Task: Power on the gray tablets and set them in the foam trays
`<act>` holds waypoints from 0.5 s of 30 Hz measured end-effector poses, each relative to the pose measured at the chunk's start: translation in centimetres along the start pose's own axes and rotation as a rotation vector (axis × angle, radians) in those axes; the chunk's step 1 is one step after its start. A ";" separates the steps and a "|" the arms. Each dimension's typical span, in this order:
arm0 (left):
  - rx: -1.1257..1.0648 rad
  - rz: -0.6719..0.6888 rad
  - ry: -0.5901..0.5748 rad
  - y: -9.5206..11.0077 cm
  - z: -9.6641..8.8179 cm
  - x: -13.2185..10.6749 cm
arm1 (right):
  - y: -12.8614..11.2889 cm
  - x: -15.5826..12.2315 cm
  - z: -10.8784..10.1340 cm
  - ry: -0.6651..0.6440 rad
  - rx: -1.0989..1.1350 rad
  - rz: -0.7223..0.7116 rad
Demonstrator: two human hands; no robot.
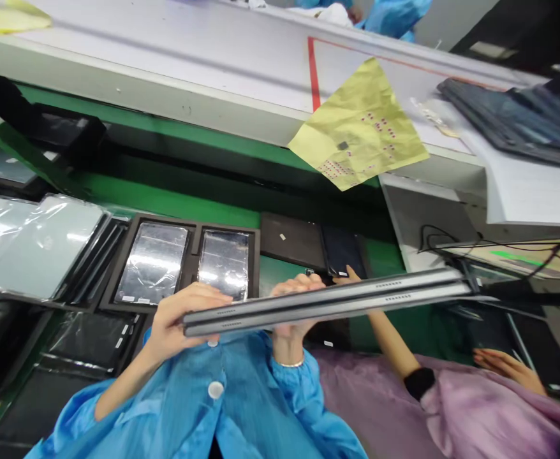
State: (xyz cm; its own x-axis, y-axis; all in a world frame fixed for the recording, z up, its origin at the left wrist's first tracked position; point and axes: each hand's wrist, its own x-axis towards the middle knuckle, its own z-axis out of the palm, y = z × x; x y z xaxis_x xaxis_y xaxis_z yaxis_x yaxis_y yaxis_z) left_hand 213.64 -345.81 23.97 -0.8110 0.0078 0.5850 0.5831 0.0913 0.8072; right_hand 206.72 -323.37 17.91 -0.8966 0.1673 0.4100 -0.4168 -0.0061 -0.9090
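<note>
closest to the camera are 2 thin grey tablets (328, 303), stacked together, with rows of small holes along the edges that face me. my left hand (178, 319) grasps their left end, and my right hand (289, 335) grips them near the middle, fingers showing above the stack and palm below. the stack is held in the air over the near side of the green desk (165, 201), slanting up to my right.

towards the desk's far edge, a dark tray (192, 261) carries 2 film-wrapped tablets (153, 261) side by side. at the desk's left end lie wrapped pale tablets (67, 233). above, a yellow sheet (361, 131) droops over the near edge of the white shelf (189, 51). on my right is a co-worker's purple sleeve (495, 408); a co-worker's hand (349, 277) shows just past my stack, and i cannot tell what it touches.

as i judge it, the lifting is done, since both held tablets are up off the desk. they lie in no tray and on no pile, so setting them down seems left. whether film covers them, i cannot make out.
</note>
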 end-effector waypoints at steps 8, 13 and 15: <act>0.133 0.178 -0.142 1.0 -0.6 1.8 | 0.9 -1.1 2.3 0.038 0.318 0.222; 0.076 0.114 -0.124 0.9 -0.9 0.9 | -1.1 -1.3 0.7 -0.025 0.260 0.345; 0.027 0.050 -0.111 0.9 -1.0 0.5 | -1.4 -1.2 -0.1 -0.072 0.124 0.315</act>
State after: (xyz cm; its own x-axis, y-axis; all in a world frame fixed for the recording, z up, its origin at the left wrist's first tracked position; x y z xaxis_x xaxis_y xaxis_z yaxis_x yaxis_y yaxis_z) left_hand 213.83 -346.70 25.04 -0.7822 0.1231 0.6108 0.6225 0.1149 0.7741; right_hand 208.39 -323.46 18.68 -0.9906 0.0680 0.1189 -0.1288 -0.1671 -0.9775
